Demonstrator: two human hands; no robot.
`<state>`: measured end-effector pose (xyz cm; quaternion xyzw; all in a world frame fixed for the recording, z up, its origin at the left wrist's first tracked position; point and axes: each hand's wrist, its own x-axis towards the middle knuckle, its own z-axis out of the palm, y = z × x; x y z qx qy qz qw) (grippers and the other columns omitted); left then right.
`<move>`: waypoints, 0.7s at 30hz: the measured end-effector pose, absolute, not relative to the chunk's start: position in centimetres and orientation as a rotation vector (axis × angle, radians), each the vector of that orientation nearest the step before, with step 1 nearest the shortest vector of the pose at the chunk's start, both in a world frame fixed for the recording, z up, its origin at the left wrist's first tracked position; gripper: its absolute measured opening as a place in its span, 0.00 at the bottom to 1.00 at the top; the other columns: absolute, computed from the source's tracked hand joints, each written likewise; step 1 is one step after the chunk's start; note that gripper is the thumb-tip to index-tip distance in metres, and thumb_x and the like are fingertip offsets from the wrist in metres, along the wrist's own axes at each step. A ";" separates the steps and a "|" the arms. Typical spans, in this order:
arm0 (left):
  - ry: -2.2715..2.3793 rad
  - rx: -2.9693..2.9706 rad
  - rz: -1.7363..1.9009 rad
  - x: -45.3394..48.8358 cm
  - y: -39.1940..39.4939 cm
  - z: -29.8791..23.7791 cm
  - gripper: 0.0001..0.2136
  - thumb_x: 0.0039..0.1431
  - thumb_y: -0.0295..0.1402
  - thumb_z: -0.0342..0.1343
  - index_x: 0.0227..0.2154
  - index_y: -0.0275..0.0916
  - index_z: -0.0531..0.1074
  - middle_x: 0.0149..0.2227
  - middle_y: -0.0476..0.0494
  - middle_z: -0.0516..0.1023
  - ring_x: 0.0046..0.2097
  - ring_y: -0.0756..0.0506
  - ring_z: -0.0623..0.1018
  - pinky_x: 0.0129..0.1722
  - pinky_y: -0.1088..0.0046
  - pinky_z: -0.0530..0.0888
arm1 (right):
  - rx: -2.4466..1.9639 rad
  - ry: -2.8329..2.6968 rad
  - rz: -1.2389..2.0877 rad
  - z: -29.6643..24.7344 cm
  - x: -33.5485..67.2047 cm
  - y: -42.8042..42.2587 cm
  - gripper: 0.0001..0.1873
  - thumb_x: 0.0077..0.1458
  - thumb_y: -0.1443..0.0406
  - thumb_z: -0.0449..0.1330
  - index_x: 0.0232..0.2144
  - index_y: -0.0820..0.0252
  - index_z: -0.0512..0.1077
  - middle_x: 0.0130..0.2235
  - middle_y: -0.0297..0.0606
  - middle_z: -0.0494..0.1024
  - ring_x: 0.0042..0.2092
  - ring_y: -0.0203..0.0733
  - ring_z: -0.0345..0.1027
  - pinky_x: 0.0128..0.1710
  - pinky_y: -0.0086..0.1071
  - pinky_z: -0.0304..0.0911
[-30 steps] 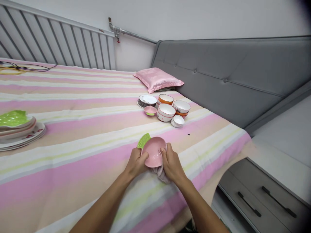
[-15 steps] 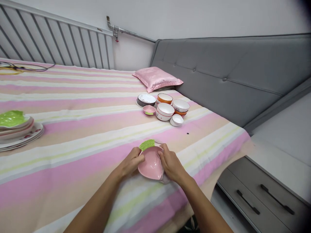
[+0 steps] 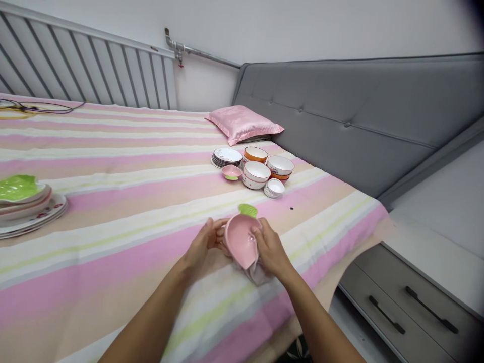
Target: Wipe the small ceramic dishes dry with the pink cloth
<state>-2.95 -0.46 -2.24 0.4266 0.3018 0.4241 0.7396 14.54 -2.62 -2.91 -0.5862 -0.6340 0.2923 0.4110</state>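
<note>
A small pink peach-shaped dish (image 3: 239, 240) with a green leaf tip sits between both hands above the striped bed sheet (image 3: 132, 201). My left hand (image 3: 204, 245) grips its left rim with curled fingers. My right hand (image 3: 269, 249) holds the right rim, thumb inside the dish, with a greyish-pink cloth (image 3: 257, 274) bunched under the palm.
A group of bowls and small plates (image 3: 257, 171) stands further up the bed, near a pink pillow (image 3: 243, 123). A stack of plates topped by a green leaf dish (image 3: 22, 201) lies at the left. Grey headboard (image 3: 359, 116) and a drawer unit (image 3: 408, 302) are at the right.
The dish has been turned in my hands: its green leaf tip swung from the left side to the far right side. The cloth shows again under my right hand.
</note>
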 end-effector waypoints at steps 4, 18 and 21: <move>0.891 0.978 0.785 -3.1 0.2 -2.6 0.32 0.51 0.56 0.41 0.49 0.34 0.65 0.22 0.41 0.75 0.25 0.45 0.75 0.28 0.71 0.68 | -1.438 -1.256 0.750 -2.4 15.8 -2.0 0.10 0.55 0.57 0.47 0.29 0.56 0.58 0.24 0.28 0.62 0.27 0.36 0.59 0.28 0.28 0.55; 0.434 0.635 0.634 1.8 1.5 -2.5 0.27 0.53 0.53 0.42 0.38 0.32 0.71 0.35 0.37 0.76 0.39 0.42 0.75 0.43 0.65 0.68 | -1.026 -1.093 1.280 1.6 14.6 -3.6 0.18 0.54 0.54 0.50 0.44 0.57 0.63 0.36 0.37 0.72 0.32 0.37 0.65 0.29 0.28 0.61; 0.408 0.630 0.705 3.4 4.4 -0.1 0.27 0.53 0.52 0.44 0.43 0.33 0.70 0.35 0.38 0.77 0.37 0.40 0.76 0.40 0.65 0.69 | -1.006 -1.161 1.280 1.6 14.4 -3.6 0.18 0.55 0.55 0.50 0.45 0.57 0.62 0.39 0.37 0.72 0.37 0.38 0.66 0.34 0.29 0.62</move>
